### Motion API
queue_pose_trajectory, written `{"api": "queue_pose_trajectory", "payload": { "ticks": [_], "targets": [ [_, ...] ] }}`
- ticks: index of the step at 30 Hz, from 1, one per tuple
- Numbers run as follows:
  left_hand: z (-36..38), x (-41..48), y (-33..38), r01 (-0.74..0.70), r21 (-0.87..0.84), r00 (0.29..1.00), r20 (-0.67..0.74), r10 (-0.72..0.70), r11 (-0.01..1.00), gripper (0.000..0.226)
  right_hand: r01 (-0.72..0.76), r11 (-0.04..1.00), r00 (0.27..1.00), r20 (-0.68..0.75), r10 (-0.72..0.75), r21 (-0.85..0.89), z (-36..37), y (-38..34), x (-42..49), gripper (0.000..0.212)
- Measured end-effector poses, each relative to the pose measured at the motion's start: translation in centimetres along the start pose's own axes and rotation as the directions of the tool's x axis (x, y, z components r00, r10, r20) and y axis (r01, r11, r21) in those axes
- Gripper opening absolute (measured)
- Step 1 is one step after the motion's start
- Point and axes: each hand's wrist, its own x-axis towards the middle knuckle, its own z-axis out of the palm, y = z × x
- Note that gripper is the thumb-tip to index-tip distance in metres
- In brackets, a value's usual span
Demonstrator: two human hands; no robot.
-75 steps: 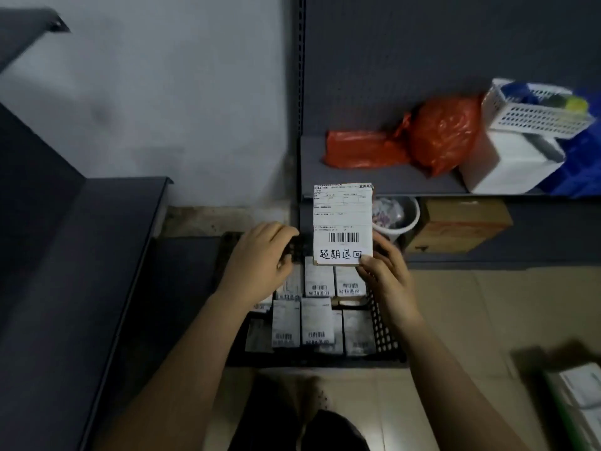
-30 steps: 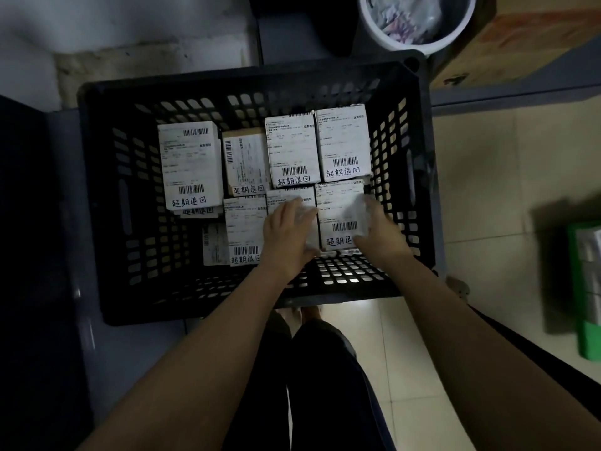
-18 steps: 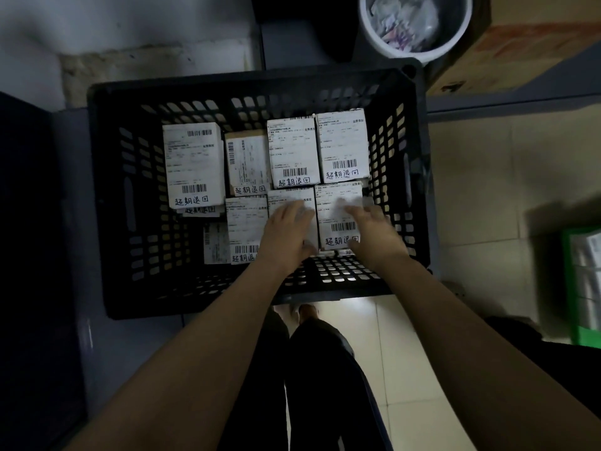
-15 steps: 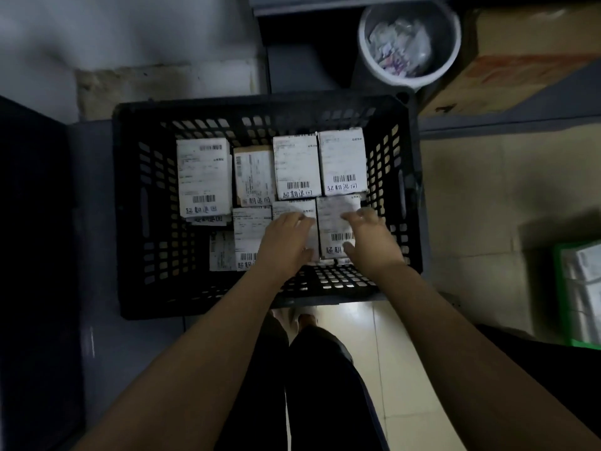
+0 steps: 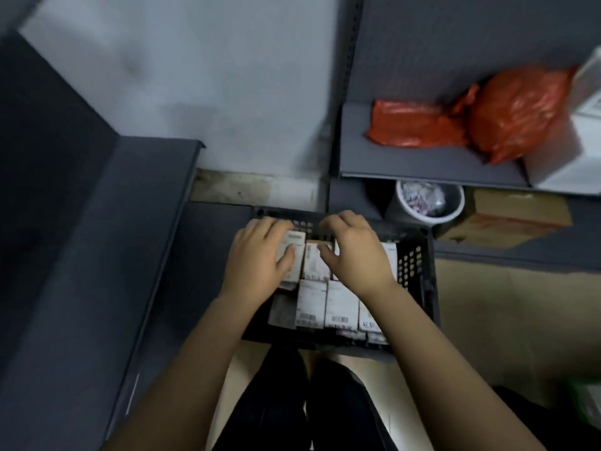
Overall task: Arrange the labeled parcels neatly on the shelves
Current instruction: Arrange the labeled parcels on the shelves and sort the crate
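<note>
Black crate (image 5: 414,268) sits at my knees, labelled parcels (image 5: 341,307) packed inside. My left hand (image 5: 257,258) grips a far-row parcel (image 5: 293,240), thumb across its label; my right hand (image 5: 354,255) curls over its neighbours, though blur hides whether those fingers (image 5: 336,220) grasp anything. Beyond, orange bags (image 5: 507,115) lie on a grey shelf (image 5: 406,164).

- parcels (image 5: 340,304) in the crate (image 5: 419,271): white labels with barcodes, but the print's way too blurry to read
- white box (image 5: 585,131) on the shelf (image 5: 422,166): some dark mark, can't make that out either
</note>
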Motion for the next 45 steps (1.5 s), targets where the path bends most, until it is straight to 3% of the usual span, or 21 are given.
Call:
{"api": "queue_pose_trajectory", "payload": {
  "ticks": [6,12,16,21,29,33,39,45],
  "targets": [
    [-7.6,-2.8,-2.9,0.26,0.091,0.948,-0.214,-0.236,0.961,0.027,0.292,0.956,0.956,0.009,-0.292,-0.026,-1.2,-7.8,2.9,0.028],
    [-10.5,-10.2,-2.9,0.543,0.163,0.812,-0.351,-0.466,0.824,0.029,0.569,0.821,0.812,0.126,-0.57,0.047,-0.3,-13.9,3.3,0.026],
    [-11.7,-17.3,0.3,0.77,0.178,0.608,-0.494,-0.621,0.612,0.024,0.741,0.647,0.616,0.2,-0.762,0.182,1.6,-17.8,0.3,0.026],
    [-13.0,-26.8,5.2,0.918,0.124,0.375,-0.579,-0.724,0.376,0.027,0.86,0.407,0.328,0.276,-0.903,0.309,4.0,-22.7,-6.7,0.026],
    [-15.4,-40.9,15.4,1.0,0.008,0.0,-0.759,-0.651,-0.009,0.028,0.874,-0.018,-0.173,0.277,-0.945,0.485,5.2,-30.5,-22.6,0.028],
    [-16.4,-48.2,20.4,0.989,-0.039,-0.115,-0.818,-0.564,-0.144,0.028,0.822,-0.17,-0.345,0.238,-0.908,0.543,5.3,-33.4,-31.7,0.03],
    [-18.1,-60.4,27.1,0.957,-0.099,-0.231,-0.828,-0.511,-0.273,0.027,0.768,-0.275,-0.472,0.22,-0.854,0.579,6.5,-36.7,-45.4,0.03],
    [-20.4,-71.4,31.6,0.941,-0.1,-0.262,-0.822,-0.506,-0.324,0.031,0.739,-0.311,-0.513,0.201,-0.834,0.597,7.8,-40.4,-57.2,0.029]
  ]
}}
